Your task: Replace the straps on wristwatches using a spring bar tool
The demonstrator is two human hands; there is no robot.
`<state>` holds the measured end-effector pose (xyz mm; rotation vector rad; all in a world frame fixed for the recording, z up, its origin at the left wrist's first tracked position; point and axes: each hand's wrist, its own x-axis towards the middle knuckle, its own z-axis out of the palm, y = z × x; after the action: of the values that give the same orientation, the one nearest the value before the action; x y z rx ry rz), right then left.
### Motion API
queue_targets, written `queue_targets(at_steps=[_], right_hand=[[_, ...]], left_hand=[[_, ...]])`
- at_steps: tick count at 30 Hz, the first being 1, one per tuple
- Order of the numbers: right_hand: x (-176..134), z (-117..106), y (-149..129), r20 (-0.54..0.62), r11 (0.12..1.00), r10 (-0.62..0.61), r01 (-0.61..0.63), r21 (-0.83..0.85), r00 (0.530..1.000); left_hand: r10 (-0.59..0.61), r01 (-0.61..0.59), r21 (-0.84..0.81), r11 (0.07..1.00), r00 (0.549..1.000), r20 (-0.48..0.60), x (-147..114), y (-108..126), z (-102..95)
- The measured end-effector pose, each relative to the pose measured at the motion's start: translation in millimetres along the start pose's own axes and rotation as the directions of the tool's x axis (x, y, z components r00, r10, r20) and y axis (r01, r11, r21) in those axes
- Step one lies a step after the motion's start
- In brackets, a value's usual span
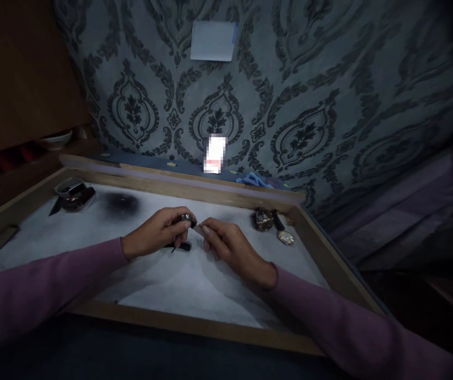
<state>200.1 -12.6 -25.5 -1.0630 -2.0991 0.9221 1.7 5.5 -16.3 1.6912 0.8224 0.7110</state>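
Note:
My left hand [158, 229] is closed around a dark, shiny wristwatch [187, 217], held above the middle of a shallow wooden tray with a white lining. My right hand [228, 243] pinches a small flat metallic blade-like piece [198, 229], its tip close against the watch. Whether the tip touches the watch case I cannot make out. A black strap [184, 246] shows just below my left fingers; whether it joins the held watch is hidden.
The tray's wooden rim [194, 319] runs all round. At its right lie a dark bundled watch [263, 219] and a round-faced watch [285, 237]. A small container [68, 186] and a brown watch [78, 199] sit far left. Behind are a blue cloth [256, 180] and a bright, pixelated rectangle [214, 153].

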Motion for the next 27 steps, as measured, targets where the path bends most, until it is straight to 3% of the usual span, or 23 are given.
queue_targets(at_steps=[5, 9, 11, 14, 21, 27], right_hand=[[5, 11, 2, 0.064, 0.925, 0.123, -0.138, 0.355, 0.99], [4, 15, 4, 0.064, 0.884, 0.151, -0.164, 0.438, 0.986], [2, 13, 4, 0.028, 0.935, 0.131, -0.132, 0.33, 0.991], [-1, 5, 7, -0.059, 0.994, 0.111, -0.111, 0.007, 0.992], [-6, -8, 10, -0.186, 0.907, 0.118, -0.182, -0.379, 0.975], [-10, 2, 10, -0.149, 0.849, 0.129, -0.187, -0.495, 0.98]], left_hand=[[-0.025, 0.02, -0.104, 0.994, 0.999, -0.046, 4, -5, -2.9], [-0.003, -0.003, -0.069, 0.998, 0.996, -0.085, 7, -8, -10.1], [-0.012, 0.001, -0.097, 0.995, 0.994, -0.107, 6, -7, -13.2], [-0.007, -0.008, -0.129, 0.992, 0.993, -0.115, 3, -6, -15.8], [0.015, -0.027, -0.151, 0.988, 0.997, -0.074, -4, 2, -17.6], [0.04, -0.034, -0.116, 0.993, 0.998, 0.047, -12, 8, -12.9]])
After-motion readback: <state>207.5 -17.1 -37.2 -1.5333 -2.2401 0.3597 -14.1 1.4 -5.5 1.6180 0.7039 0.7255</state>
